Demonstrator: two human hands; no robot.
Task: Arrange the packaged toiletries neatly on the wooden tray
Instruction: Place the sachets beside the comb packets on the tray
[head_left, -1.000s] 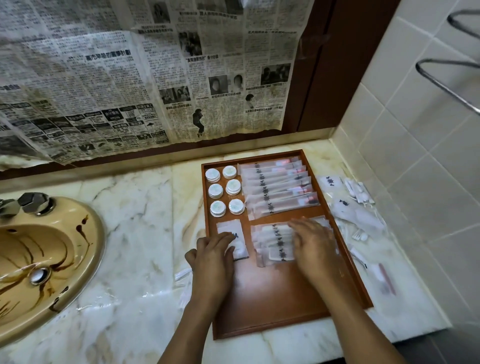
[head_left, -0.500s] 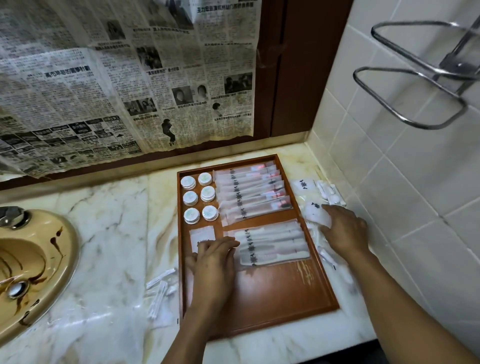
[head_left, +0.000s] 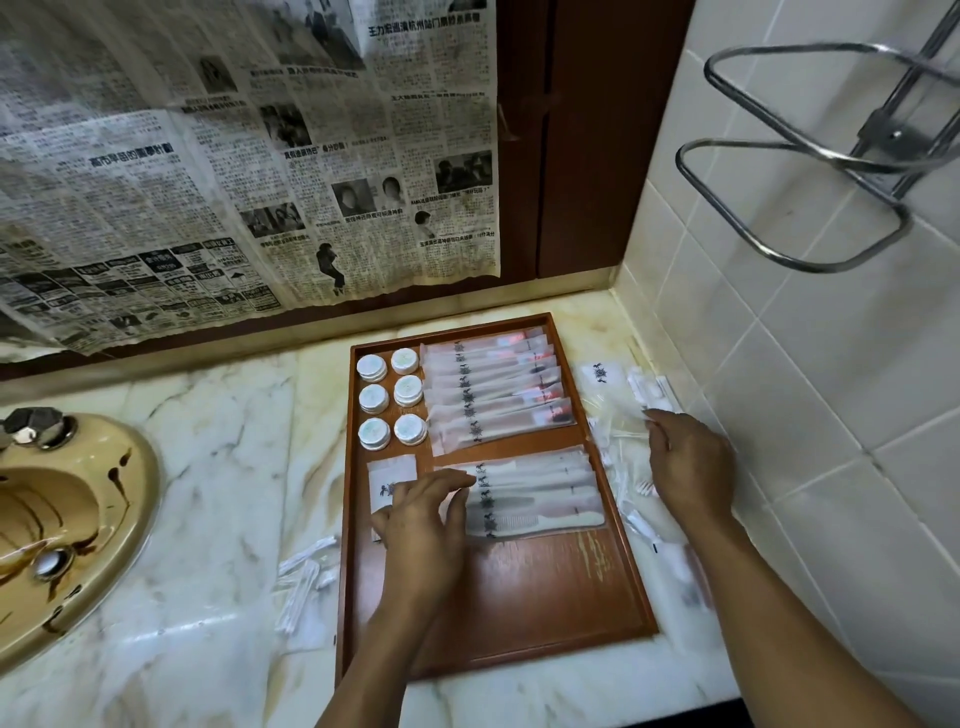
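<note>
Right hand (head_left: 691, 467) had left stack of long clear-plastic comb packets (head_left: 540, 499) and gone off rectangular brown wooden tray (head_left: 519, 613) to loose clear-wrapped toiletry packets (head_left: 602, 376) on white marble counter (head_left: 218, 467) at tray's 3 o'clock. Fingers curled over them; could not tell whether it gripped one. Left hand (head_left: 426, 525) stayed flat, fingers extended, resting on stack's 9 o'clock end beside small square white sachet (head_left: 392, 475). Stack lay squared mid-tray; 6 o'clock half bare. Judged: comb row done, next batch being fetched.
</note>
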